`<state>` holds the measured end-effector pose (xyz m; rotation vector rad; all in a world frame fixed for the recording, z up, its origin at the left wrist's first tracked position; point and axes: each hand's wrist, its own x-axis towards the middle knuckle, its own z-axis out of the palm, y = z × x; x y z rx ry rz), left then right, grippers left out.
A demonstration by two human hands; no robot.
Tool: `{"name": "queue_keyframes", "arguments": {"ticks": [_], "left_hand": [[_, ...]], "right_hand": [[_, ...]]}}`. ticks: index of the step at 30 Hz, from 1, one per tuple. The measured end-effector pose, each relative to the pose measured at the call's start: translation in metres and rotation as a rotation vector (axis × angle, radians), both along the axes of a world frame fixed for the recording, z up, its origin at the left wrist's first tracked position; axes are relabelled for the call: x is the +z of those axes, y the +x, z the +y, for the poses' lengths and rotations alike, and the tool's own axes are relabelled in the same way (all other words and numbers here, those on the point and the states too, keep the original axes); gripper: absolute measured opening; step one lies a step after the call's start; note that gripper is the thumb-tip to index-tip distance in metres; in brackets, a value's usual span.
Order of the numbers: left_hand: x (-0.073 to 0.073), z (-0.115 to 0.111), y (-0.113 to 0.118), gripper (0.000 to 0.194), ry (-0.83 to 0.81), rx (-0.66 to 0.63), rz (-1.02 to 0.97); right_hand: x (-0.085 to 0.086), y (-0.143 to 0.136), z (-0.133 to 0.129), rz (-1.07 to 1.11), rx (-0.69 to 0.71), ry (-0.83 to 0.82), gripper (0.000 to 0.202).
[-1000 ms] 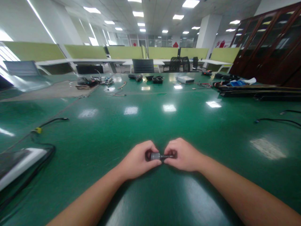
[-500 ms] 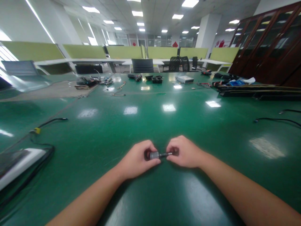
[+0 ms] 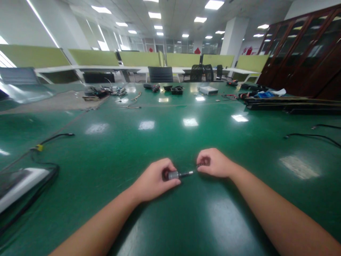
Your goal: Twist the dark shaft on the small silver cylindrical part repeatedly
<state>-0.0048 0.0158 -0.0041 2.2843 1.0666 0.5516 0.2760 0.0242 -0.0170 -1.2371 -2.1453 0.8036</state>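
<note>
My left hand (image 3: 157,180) is closed around what looks like a screwdriver (image 3: 174,175). Its grey cylindrical part shows between thumb and fingers, and a thin dark shaft with a bright silver tip points right. The rear end is hidden in the palm. A short gap away from that tip, my right hand (image 3: 214,163) is pinched, a little higher in the view. Something small and dark shows at its fingertips, too blurred to name. Both hands are just over the green tabletop (image 3: 170,145).
At left lie a white-edged device (image 3: 29,183) and a black cable (image 3: 57,136) with a yellow tag. More cables (image 3: 311,136) lie at right. Along the far side are a power drill (image 3: 151,87), a grey box (image 3: 208,90), electronic parts (image 3: 117,91) and long black bars (image 3: 282,104).
My right hand has moved away from the screwdriver's tip, right and slightly up, so the silver tip now shows free. My left hand has kept its hold, nearly still.
</note>
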Motion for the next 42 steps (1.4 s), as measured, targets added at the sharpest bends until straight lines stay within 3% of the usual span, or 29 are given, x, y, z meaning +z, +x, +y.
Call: {"name": "queue_keyframes", "arguments": {"ticks": [13,20,24,29,42], "left_hand": [[-0.001,0.000,0.000,0.026,-0.004,-0.005,-0.002],[-0.004,0.000,0.000,0.025,-0.008,-0.001,0.006],[-0.005,0.001,-0.001,0.023,0.015,-0.052,0.006],[-0.003,0.001,-0.002,0.027,0.007,-0.059,-0.001],[0.002,0.000,0.001,0.020,-0.048,-0.054,-0.021]], "right_hand": [[0.001,-0.008,-0.005,-0.035,0.111,0.090,0.007],[-0.002,-0.034,-0.013,-0.020,0.104,0.177,0.009],[-0.002,-0.047,-0.021,0.011,0.186,0.237,0.015],[-0.005,-0.047,-0.023,0.021,0.140,0.201,0.015],[-0.003,-0.046,-0.024,-0.044,0.196,0.276,0.011]]}}
